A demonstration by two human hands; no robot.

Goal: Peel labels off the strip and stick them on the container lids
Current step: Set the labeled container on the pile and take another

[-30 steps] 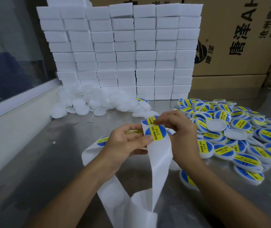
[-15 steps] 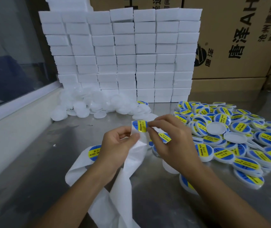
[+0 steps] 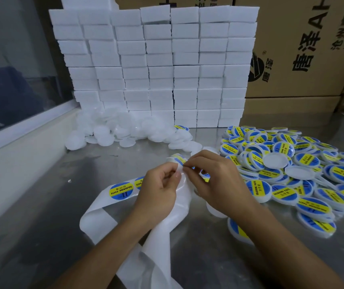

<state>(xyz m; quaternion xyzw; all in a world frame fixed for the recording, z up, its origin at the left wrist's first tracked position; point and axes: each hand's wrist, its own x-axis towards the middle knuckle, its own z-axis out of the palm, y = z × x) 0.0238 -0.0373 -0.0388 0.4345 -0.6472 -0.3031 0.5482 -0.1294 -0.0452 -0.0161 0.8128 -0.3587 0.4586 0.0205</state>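
A: Where's the strip?
B: The white backing strip (image 3: 144, 243) loops over the table (image 3: 41, 215) near its front edge; the left hand (image 3: 158, 188) grips its upper fold, fingers curled round it.
A: And the right hand (image 3: 215, 180)?
B: It pinches the edge of a blue-and-yellow label (image 3: 179, 159) at the top of the strip, just beside the left thumb.
A: The lids?
B: Labelled lids (image 3: 304, 180) are heaped toward the table's right edge; plain white lids (image 3: 114, 132) lie at the back, against stacked white blocks (image 3: 156, 65). Another label (image 3: 121, 190) sits on the strip left of the hands
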